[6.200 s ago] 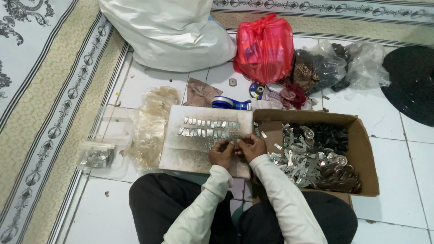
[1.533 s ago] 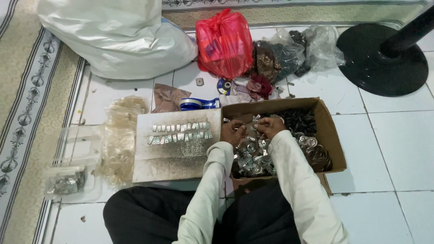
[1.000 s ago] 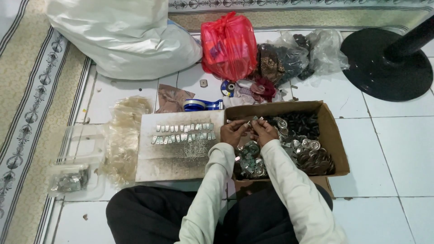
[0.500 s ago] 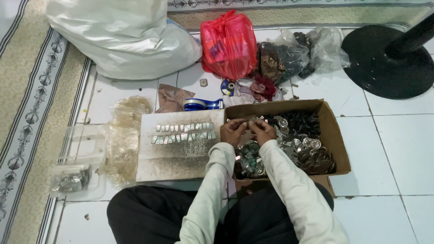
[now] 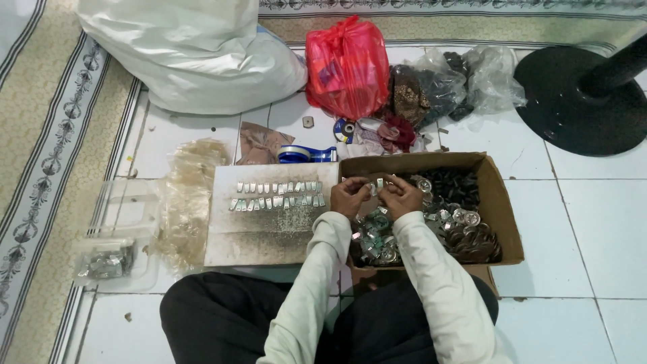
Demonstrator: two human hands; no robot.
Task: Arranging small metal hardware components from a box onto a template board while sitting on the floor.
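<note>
Here we bring both hands together over the cardboard box (image 5: 499,202), our left hand (image 5: 349,196) and right hand (image 5: 403,195) each pinching a small silvery metal piece (image 5: 379,183) between fingertips, just above the box's heap of metal parts (image 5: 377,239). Left of the box, rows of finished clips (image 5: 276,195) lie on a flat board (image 5: 266,232). We judge a loose pinch could drop the piece into the heap, where it would be hard to find.
</note>
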